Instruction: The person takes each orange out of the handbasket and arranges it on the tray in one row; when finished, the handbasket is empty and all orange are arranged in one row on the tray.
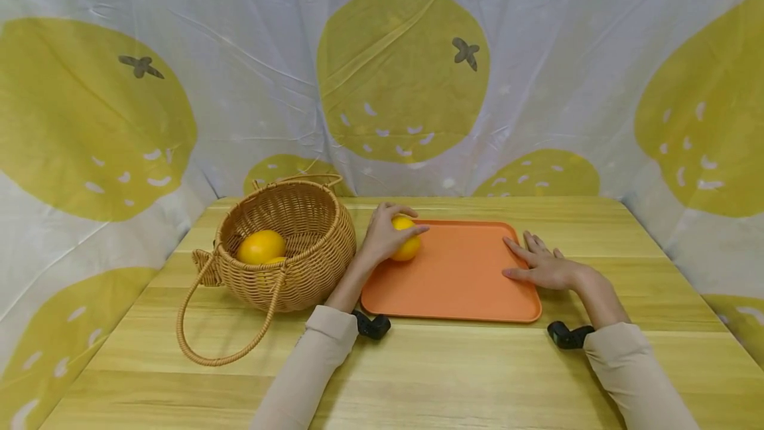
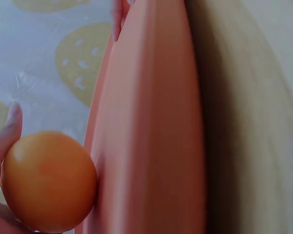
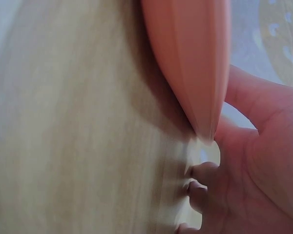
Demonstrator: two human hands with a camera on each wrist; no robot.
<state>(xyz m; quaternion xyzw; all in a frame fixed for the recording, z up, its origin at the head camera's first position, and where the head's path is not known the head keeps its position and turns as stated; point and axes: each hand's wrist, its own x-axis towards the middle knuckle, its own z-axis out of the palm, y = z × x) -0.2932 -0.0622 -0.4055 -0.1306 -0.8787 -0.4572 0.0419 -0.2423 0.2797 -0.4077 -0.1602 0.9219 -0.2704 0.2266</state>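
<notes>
My left hand [image 1: 379, 236] grips an orange [image 1: 407, 249] at the left end of a flat orange-coloured tray [image 1: 459, 277]. In the left wrist view the orange [image 2: 49, 181] sits against the tray's surface, with thumb and fingers around its side. Over at the tray's right edge rests my right hand [image 1: 548, 271], thumb and forefinger over the rim and the other fingers spread toward the table. The right wrist view shows those fingertips down at the wood beside the tray's corner [image 3: 195, 73].
Left of the tray stands a round wicker basket [image 1: 316, 277] with an orange [image 1: 261, 246] and part of another inside. Its looped handle [image 1: 185, 324] hangs out over the wooden table [image 1: 453, 377]. A fruit-printed cloth [image 1: 537, 85] closes off the back and sides.
</notes>
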